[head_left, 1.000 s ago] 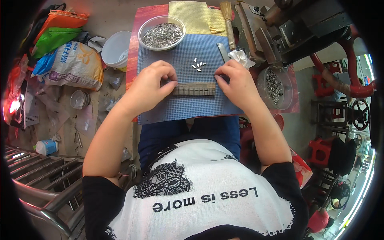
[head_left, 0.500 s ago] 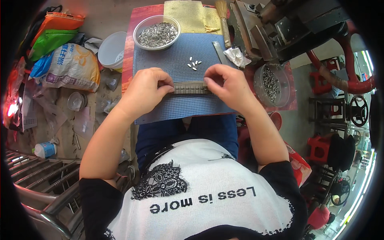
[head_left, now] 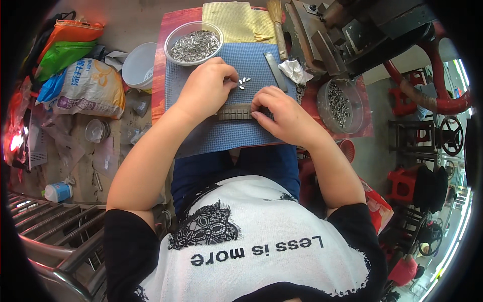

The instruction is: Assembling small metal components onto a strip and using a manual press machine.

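A slotted metal block (head_left: 235, 112) lies on the blue ribbed mat (head_left: 196, 136), its slots in a row. The thumb and fingers of my right hand (head_left: 282, 113) close on its right end. Beyond the block, my left hand (head_left: 209, 85) is at a few small shiny oval metal pieces (head_left: 243, 82), its thumb and forefinger pinched together at their left side. Whether a piece sits between those fingertips is hidden. My left wrist passes over the block's left end.
A clear tub (head_left: 195, 44) full of small metal pieces stands at the mat's far left. On the right are a flat metal strip (head_left: 275, 72), crumpled white tissue (head_left: 296, 72), a brush (head_left: 277, 30) and another tub (head_left: 343, 106) of pieces. A dark machine (head_left: 367, 35) rises at far right.
My left hand has left the block's left end and moved away from me to the loose pieces. My right hand has shifted slightly left, still at the block. Fewer loose pieces show.
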Available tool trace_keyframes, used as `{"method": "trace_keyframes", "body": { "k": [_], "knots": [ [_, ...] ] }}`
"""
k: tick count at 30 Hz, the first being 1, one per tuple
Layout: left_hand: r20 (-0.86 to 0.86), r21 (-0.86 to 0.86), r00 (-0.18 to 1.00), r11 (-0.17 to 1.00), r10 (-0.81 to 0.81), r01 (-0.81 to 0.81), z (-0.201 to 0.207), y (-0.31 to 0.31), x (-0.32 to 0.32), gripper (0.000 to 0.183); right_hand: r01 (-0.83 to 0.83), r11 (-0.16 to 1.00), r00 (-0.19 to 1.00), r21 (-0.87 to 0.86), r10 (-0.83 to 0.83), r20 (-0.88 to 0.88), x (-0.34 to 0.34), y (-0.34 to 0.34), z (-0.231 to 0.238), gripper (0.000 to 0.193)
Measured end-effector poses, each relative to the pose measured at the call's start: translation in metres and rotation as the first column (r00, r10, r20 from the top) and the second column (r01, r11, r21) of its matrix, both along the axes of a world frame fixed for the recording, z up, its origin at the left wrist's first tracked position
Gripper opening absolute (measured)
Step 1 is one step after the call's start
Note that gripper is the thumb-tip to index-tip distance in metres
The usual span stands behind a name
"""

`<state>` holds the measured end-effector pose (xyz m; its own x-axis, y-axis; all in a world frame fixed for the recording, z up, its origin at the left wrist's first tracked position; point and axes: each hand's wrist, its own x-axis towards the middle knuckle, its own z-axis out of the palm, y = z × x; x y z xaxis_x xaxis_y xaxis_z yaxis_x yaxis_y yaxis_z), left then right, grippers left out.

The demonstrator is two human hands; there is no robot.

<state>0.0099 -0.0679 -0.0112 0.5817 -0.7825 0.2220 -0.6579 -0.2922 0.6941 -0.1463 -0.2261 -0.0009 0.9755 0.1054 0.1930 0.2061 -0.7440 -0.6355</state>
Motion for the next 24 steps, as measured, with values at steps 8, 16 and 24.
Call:
{"method": "trace_keyframes", "body": {
  "k": [8,16,24],
  "knots": [
    [0.025,0.091,0.999,0.995,0.029,-0.031,0.008,0.003,-0.006,0.011,0.177,0.984,0.980,-0.011,-0.175,0.096,0.031,0.000,-0.001,0.008],
    [-0.354,0.035,0.934,0.999,0.040,-0.029,0.015,0.051,-0.009,0.010,0.075,0.969,0.981,-0.237,-0.029,0.191,0.050,-0.005,-0.011,0.009],
    [-0.168,0.049,0.982,0.994,-0.089,0.098,0.009,0.057,-0.018,0.009,0.083,0.982,0.986,-0.168,-0.056,0.159,0.048,-0.008,-0.013,0.006]
  ]
}}
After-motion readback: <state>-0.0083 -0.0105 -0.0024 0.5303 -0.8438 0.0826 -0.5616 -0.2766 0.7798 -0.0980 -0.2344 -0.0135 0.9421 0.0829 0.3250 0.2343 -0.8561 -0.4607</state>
